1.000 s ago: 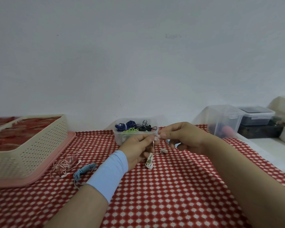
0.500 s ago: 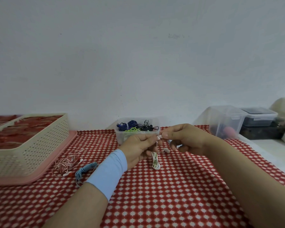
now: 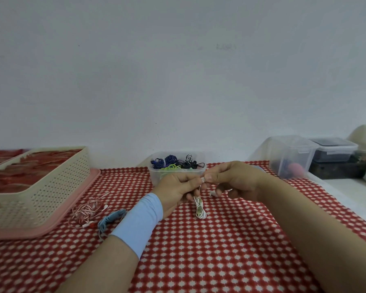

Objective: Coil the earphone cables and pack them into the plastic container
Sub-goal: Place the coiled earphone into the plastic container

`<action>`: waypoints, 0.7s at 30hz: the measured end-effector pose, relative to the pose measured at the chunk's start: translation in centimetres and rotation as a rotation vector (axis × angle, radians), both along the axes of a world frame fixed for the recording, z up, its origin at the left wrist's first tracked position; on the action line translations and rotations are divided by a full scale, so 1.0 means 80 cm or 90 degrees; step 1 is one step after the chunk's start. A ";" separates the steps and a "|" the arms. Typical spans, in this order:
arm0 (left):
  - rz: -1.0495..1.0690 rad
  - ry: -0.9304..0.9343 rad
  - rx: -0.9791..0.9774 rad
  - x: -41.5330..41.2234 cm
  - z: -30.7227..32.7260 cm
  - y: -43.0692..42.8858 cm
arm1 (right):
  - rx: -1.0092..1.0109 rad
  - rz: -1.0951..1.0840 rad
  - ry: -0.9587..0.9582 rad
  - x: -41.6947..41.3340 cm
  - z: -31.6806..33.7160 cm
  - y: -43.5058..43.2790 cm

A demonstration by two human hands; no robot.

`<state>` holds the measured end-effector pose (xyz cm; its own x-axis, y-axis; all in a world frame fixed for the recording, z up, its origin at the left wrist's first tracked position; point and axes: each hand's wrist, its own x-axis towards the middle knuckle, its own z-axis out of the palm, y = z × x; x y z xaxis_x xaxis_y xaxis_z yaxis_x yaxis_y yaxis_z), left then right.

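White earphone cable (image 3: pixel 200 210) is pinched at its top by both the left hand (image 3: pixel 178 187) and the right hand (image 3: pixel 235 178) — the coiled bundle is hung below them over the bench (image 3: pixel 199 261). Plastic container (image 3: pixel 154 177), loaded with coiled earphones, is set just behind the hands.

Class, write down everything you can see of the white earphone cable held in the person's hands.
The white earphone cable looks thin and rubbery, mostly wound into a narrow, elongated coil hanging upright below the hands. The left hand and right hand pinch its upper strand where their fingertips meet. One white earbud dangles beside the right fingers. The coil's lower end is over the checked tablecloth; whether it touches cannot be told.
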<state>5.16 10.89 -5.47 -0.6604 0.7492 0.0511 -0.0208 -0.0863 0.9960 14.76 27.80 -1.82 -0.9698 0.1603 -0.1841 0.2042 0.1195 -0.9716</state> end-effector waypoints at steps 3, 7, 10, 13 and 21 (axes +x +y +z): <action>0.030 0.044 0.009 0.000 0.002 0.002 | 0.003 -0.029 0.036 0.002 0.003 -0.002; 0.072 0.105 -0.007 -0.003 0.001 0.001 | 0.025 -0.044 0.044 0.008 0.010 -0.002; 0.097 0.138 -0.025 -0.004 0.001 0.001 | 0.056 -0.048 0.045 0.008 0.010 -0.003; 0.115 0.181 -0.039 -0.002 0.000 0.002 | 0.128 -0.064 0.063 0.007 0.007 -0.006; 0.135 0.197 -0.020 -0.003 -0.002 0.003 | 0.170 -0.064 0.110 0.005 0.005 -0.008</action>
